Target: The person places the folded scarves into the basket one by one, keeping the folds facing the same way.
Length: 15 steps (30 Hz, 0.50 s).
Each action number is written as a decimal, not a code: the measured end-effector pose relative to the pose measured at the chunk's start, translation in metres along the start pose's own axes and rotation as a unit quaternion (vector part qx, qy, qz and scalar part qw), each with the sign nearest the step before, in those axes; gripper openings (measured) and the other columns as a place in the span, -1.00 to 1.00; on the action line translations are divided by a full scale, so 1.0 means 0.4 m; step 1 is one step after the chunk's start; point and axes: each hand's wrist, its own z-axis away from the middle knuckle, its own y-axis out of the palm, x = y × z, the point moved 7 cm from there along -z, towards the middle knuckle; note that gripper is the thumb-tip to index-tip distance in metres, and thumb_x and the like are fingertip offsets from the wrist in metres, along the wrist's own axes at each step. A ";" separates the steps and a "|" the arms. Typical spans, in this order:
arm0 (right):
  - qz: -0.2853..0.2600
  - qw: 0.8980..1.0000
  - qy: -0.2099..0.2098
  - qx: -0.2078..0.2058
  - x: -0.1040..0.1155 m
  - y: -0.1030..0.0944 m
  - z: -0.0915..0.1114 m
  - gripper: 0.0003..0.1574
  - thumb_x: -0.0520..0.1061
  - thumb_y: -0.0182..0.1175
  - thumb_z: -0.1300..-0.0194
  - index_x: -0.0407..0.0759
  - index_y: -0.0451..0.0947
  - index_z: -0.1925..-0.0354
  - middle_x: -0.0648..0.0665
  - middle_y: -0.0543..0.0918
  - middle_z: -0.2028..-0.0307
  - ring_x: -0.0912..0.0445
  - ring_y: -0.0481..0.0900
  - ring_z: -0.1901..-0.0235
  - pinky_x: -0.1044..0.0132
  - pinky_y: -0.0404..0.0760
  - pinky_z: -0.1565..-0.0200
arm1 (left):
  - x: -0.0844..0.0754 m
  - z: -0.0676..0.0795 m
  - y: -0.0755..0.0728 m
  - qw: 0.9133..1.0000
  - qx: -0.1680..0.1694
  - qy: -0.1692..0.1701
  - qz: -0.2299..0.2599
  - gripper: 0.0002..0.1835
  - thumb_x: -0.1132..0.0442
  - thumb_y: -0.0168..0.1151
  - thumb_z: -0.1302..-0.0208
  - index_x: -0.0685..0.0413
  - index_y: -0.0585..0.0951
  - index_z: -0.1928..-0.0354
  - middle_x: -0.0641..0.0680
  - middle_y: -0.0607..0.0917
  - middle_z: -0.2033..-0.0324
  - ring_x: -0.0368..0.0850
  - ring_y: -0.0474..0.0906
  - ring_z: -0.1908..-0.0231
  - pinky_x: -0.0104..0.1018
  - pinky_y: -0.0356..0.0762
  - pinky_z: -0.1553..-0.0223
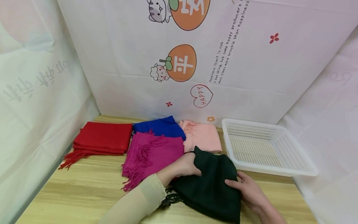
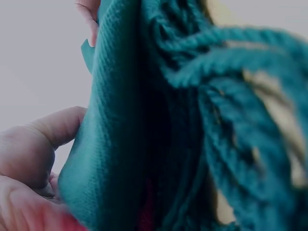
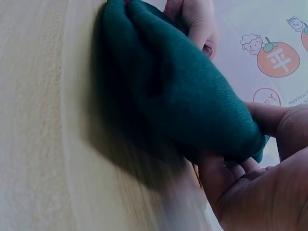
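Note:
A dark green folded scarf (image 1: 211,183) with tassels (image 1: 172,199) is held between both hands, lifted at least partly off the table. My left hand (image 1: 185,166) grips its left upper edge, thumb on top. At the right edge, my right hand (image 1: 250,189) pinches the cloth, thumb over the top and fingers beneath. In the left wrist view, twisted green tassels (image 2: 231,62) hang close to the camera. The right wrist view shows the scarf's thick fold (image 3: 192,96) between thumb and fingers. A magenta scarf (image 1: 167,152) lies just beyond the left forearm.
Folded red (image 1: 103,137), blue (image 1: 159,126) and pink (image 1: 204,137) scarves lie along the back of the wooden table (image 1: 75,189). A white perforated basket (image 1: 237,161) stands at the back right. Printed white cloth walls (image 1: 134,93) enclose the table.

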 end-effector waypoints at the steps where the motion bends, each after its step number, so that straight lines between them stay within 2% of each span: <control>1: -0.001 1.000 -0.002 0.002 0.003 0.001 0.001 -0.01 0.01 0.37 -0.63 -0.45 0.08 -0.62 -0.20 0.75 -0.22 -0.02 0.77 -0.12 0.06 0.78 -0.10 | -0.001 0.001 -0.001 1.000 -0.002 0.004 0.005 -0.16 0.18 0.70 -0.17 0.35 0.52 -0.42 0.14 0.69 -0.23 -0.02 0.63 -0.07 -0.02 0.69 -0.19; 5: -0.006 1.000 -0.010 0.003 0.015 0.004 0.004 -0.03 0.01 0.35 -0.64 -0.46 0.08 -0.60 -0.19 0.78 -0.18 -0.01 0.78 -0.10 0.08 0.79 -0.08 | 0.001 0.002 -0.006 1.000 -0.009 0.011 0.014 -0.05 0.15 0.70 -0.19 0.38 0.45 -0.53 0.21 0.62 -0.39 0.08 0.60 -0.29 0.03 0.61 -0.36; 9: -0.013 1.000 -0.019 -0.003 0.025 0.005 0.007 -0.07 0.00 0.35 -0.64 -0.45 0.11 -0.58 -0.17 0.78 -0.18 0.01 0.78 -0.10 0.10 0.78 -0.09 | 0.006 0.005 -0.015 0.999 -0.016 0.012 0.032 0.02 0.14 0.69 -0.22 0.39 0.37 -0.62 0.28 0.51 -0.53 0.18 0.48 -0.48 0.10 0.50 -0.48; 15: -0.023 0.999 -0.025 -0.004 0.041 0.004 0.014 -0.08 -0.01 0.34 -0.65 -0.40 0.08 -0.60 -0.16 0.76 -0.22 0.03 0.75 -0.14 0.10 0.77 -0.11 | -0.002 0.024 -0.034 0.998 -0.029 0.024 0.057 0.02 0.13 0.67 -0.22 0.39 0.37 -0.61 0.29 0.51 -0.53 0.21 0.49 -0.47 0.16 0.52 -0.46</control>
